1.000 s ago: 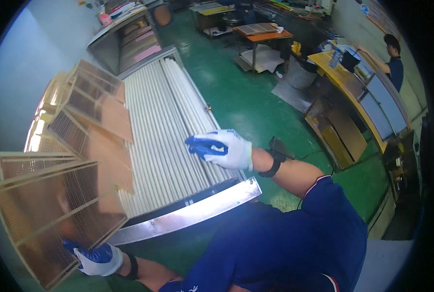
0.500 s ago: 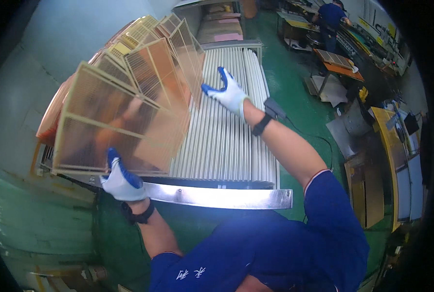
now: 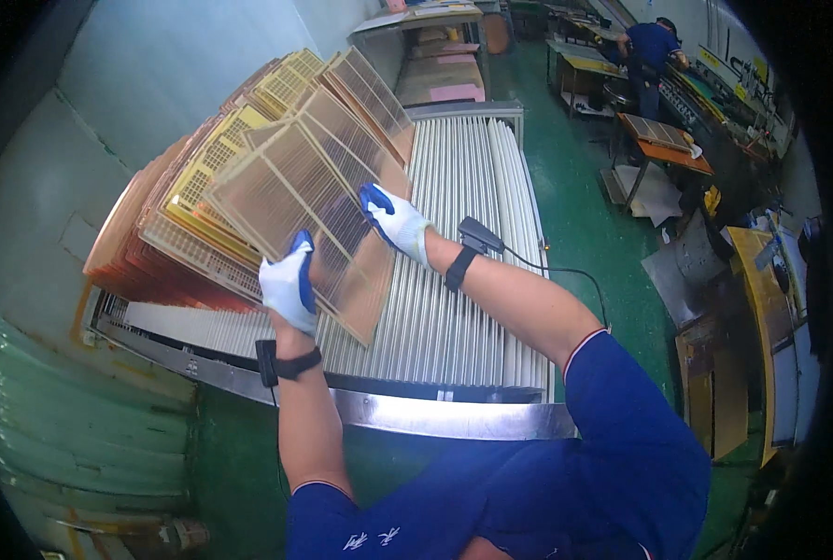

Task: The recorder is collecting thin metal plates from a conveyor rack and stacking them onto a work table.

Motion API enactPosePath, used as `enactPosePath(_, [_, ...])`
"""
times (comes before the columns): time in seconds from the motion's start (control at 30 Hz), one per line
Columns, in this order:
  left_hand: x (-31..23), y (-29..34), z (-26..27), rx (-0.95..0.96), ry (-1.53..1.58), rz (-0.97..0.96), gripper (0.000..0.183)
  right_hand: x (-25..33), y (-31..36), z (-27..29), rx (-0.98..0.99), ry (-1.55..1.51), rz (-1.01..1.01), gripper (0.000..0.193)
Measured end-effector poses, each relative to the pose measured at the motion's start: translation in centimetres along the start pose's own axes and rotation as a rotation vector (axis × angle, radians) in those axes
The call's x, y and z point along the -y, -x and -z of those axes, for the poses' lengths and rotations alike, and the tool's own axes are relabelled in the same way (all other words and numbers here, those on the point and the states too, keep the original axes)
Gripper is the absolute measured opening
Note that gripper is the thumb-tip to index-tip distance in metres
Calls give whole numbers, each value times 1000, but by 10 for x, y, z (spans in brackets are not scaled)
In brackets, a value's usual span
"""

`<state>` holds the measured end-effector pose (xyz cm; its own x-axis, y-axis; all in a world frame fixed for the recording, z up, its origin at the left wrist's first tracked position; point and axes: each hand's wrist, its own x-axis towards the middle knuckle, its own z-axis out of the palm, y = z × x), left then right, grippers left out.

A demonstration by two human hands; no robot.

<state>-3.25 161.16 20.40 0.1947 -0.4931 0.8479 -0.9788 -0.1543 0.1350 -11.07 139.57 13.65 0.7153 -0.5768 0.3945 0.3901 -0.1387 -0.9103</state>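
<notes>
My left hand [image 3: 289, 280], in a white glove with blue palm and fingers, grips the lower left edge of a thin copper-coloured circuit board panel [image 3: 265, 187] with pale grid lines. The blue thumb lies over its face. On the panel's right edge, my gloved right hand [image 3: 398, 224] closes its fingers. The panel is tilted, in front of several similar leaning panels [image 3: 368, 89]. Under it spreads a rack of white ridged slats [image 3: 449, 299]. Whether its lower edge touches the slats I cannot tell.
Copper and yellow panels [image 3: 169, 219] lean in a stack at the left. A shiny metal rail [image 3: 454, 418] edges the rack nearest me. Cables trail from both wristbands. Beyond the green floor [image 3: 575, 224], a person [image 3: 648, 61] stands at a bench.
The panel has swung right and away from me, with my left hand on it. My right hand, open before, has come down and left and closed on its right edge.
</notes>
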Motion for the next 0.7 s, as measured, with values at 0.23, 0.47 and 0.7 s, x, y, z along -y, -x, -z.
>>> enactPosePath(0.23, [-23,-19,-10,-90,452,400,16,12,-13,18,-68,223,55,56])
enactPosePath(0.47, [-66,14,20,-171,581,672,18,5,-109,99,-202,95,140,84])
enactPosePath(0.7, [-59,31,42,-402,392,570,18,86,-80,75,142,182,37,27])
